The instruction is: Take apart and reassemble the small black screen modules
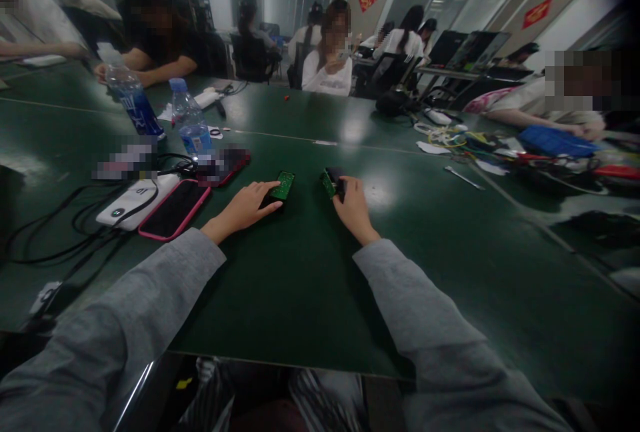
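Fingers and thumb of my left hand [245, 209] are at the left and near edges of a small green circuit board [285, 185], whose green face is turned up. My right hand [354, 209] grips a small dark block with a green circuit board [329, 183] along its left side, thumb at the near side and fingers over the top. The two pieces stand apart on the dark green table [300, 285], a short gap between them. My fingers partly cover both pieces, so their undersides are hidden.
Left of my left hand lie a pink-cased phone [175, 209], a white power bank [135, 202] with black cables, and another phone [233, 165]. Two plastic bottles [193, 125] stand behind. Tangled wires [460, 139] and a blue item [555, 142] lie right. Several people sit around.
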Demonstrator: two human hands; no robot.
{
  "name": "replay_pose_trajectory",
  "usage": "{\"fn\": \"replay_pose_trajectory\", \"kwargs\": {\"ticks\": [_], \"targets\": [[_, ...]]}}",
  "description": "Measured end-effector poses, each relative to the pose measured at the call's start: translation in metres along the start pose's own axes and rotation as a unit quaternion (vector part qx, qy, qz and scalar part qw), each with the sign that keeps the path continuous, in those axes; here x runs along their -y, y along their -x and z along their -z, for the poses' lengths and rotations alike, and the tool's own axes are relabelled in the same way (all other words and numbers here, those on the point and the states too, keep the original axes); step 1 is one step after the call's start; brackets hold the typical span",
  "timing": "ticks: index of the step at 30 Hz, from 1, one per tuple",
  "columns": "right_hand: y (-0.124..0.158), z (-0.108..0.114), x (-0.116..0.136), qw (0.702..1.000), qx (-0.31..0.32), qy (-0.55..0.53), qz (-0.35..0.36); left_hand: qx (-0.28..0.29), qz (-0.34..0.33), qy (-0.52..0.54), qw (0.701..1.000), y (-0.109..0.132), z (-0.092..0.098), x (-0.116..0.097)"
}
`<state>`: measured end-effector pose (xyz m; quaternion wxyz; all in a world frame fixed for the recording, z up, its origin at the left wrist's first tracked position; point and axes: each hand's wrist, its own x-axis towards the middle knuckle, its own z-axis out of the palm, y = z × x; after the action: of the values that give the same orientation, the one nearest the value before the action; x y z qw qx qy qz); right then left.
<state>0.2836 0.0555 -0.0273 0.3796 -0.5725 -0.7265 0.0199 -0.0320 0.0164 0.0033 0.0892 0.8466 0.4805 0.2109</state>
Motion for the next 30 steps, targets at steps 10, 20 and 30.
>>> {"fn": "replay_pose_trajectory", "kwargs": {"ticks": [10, 20, 30], "targets": [[0.0006, -0.0014, -0.0009, 1.000, -0.015, -0.008, 0.010, 0.002, 0.003, 0.002, 1.000, 0.0005, 0.0003, 0.0006], [0.0003, -0.0029, -0.0035, 1.000, -0.013, -0.002, 0.014, -0.004, -0.002, -0.005, 1.000, -0.0003, -0.0008, -0.0004], [0.0003, -0.0022, -0.0028, 1.000, -0.014, -0.006, 0.016, -0.001, 0.000, -0.001, 1.000, 0.0000, 0.0000, -0.0003]]}}
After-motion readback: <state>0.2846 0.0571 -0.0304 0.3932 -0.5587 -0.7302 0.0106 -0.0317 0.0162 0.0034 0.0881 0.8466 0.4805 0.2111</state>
